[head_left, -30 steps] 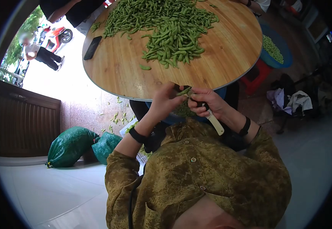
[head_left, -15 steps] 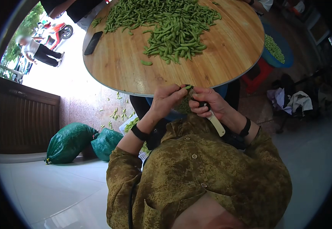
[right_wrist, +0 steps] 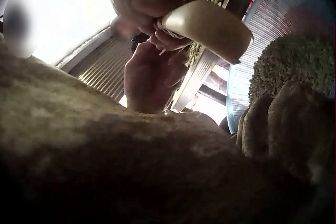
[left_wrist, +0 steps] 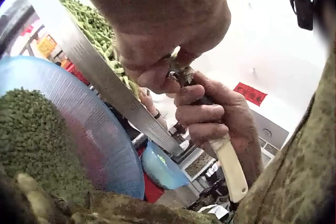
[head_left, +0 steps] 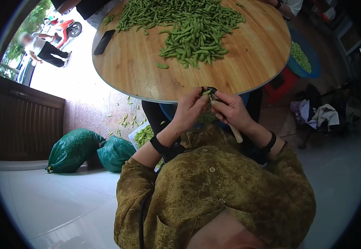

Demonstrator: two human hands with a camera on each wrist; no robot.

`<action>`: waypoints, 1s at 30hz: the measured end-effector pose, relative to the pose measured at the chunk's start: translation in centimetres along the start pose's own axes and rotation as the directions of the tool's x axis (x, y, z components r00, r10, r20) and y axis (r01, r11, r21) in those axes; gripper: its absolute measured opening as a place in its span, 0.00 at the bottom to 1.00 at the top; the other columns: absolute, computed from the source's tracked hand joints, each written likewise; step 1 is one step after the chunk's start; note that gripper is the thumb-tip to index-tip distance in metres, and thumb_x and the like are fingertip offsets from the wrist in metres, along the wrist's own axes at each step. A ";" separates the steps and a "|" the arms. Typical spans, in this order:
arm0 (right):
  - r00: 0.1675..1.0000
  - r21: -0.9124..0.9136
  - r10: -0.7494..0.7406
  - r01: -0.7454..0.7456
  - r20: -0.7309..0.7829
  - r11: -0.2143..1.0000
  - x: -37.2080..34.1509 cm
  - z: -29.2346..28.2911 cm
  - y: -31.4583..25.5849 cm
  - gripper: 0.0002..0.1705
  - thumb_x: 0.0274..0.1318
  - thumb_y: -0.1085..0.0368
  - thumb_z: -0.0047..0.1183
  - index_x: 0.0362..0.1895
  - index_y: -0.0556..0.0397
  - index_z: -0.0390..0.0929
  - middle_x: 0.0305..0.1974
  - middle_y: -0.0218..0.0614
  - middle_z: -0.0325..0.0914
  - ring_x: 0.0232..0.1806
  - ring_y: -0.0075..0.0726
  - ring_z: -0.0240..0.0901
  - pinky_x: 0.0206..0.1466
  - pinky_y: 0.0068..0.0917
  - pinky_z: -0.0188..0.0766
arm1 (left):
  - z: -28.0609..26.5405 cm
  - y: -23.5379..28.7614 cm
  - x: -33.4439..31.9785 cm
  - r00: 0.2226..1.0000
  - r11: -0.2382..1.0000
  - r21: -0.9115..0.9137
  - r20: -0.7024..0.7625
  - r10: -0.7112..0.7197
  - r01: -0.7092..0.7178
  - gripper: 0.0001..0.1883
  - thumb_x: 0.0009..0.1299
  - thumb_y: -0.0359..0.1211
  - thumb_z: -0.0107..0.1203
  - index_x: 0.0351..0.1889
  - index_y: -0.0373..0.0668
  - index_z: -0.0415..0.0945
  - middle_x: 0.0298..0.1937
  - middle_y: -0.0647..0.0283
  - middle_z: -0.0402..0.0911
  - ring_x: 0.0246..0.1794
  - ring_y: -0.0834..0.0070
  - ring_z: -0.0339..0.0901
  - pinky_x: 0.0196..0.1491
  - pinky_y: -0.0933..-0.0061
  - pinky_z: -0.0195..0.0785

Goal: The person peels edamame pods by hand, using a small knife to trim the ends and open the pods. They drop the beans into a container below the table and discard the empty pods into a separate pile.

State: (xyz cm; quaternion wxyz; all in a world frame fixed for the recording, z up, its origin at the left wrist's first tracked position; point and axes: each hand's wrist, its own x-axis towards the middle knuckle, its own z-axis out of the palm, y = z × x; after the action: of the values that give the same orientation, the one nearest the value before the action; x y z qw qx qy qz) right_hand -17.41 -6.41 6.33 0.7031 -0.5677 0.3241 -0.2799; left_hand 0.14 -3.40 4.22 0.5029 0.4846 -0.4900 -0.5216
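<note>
My left hand (head_left: 189, 108) pinches a green soybean pod (head_left: 206, 93) just below the near edge of the round wooden table (head_left: 126, 74). My right hand (head_left: 233, 111) meets it there, its fingers curled round a tool with a curved cream handle (left_wrist: 229, 166). Dark parts of the tool show at the fingertips; its working end is mostly hidden between the hands. Cord is wound near the handle's top in the right wrist view. Below the hands, a blue basin (left_wrist: 118, 134) holds many small green beans (left_wrist: 37, 140). A large heap of pods (head_left: 197, 37) covers the table's far part.
A black phone (head_left: 104, 42) lies at the table's left. Green sacks (head_left: 76, 149) and a white basket of pods (head_left: 144, 135) stand on the floor at left. Another blue basin (head_left: 314, 68) sits over a red stool (head_left: 283, 85) at right. Other people are around the table and outside.
My right hand has turned, so less of the cream handle shows in the head view. The hands stay together at the pod. A small green piece now appears beside my left forearm.
</note>
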 end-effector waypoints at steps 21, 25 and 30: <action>0.994 -0.032 0.092 -0.090 0.062 0.995 -0.9 -1.6 -0.2 0.12 0.62 0.68 0.48 0.49 0.57 0.75 0.24 0.24 0.70 0.19 0.13 0.62 0.18 0.14 0.57 | 1.1 -1.2 0.0 0.998 0.998 0.012 0.011 -0.059 0.059 0.08 0.63 0.22 0.45 0.38 0.34 0.73 0.24 0.68 0.73 0.24 0.81 0.70 0.29 0.79 0.64; 0.995 0.071 0.095 -0.098 0.044 0.993 -1.1 -2.3 0.0 0.16 0.63 0.68 0.46 0.54 0.56 0.72 0.24 0.24 0.69 0.18 0.12 0.60 0.16 0.12 0.54 | 1.0 -1.8 -0.7 0.987 0.963 0.222 0.090 0.132 -0.149 0.09 0.62 0.23 0.48 0.40 0.33 0.72 0.27 0.56 0.76 0.29 0.65 0.76 0.34 0.69 0.69; 0.993 0.204 0.117 -0.116 0.008 0.972 -1.0 -3.0 -0.4 0.22 0.64 0.69 0.42 0.63 0.54 0.65 0.25 0.26 0.67 0.18 0.14 0.58 0.16 0.12 0.54 | -1.1 0.7 -2.3 0.962 0.779 0.568 0.098 0.256 -0.265 0.11 0.65 0.26 0.50 0.46 0.35 0.73 0.35 0.60 0.79 0.34 0.79 0.77 0.38 0.78 0.69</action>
State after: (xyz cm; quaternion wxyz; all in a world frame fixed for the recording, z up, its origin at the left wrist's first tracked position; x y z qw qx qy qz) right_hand -20.41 -7.56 6.39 0.7722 -0.4718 0.3280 -0.2712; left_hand 1.34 -1.16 4.93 0.3962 0.5372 -0.6906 -0.2783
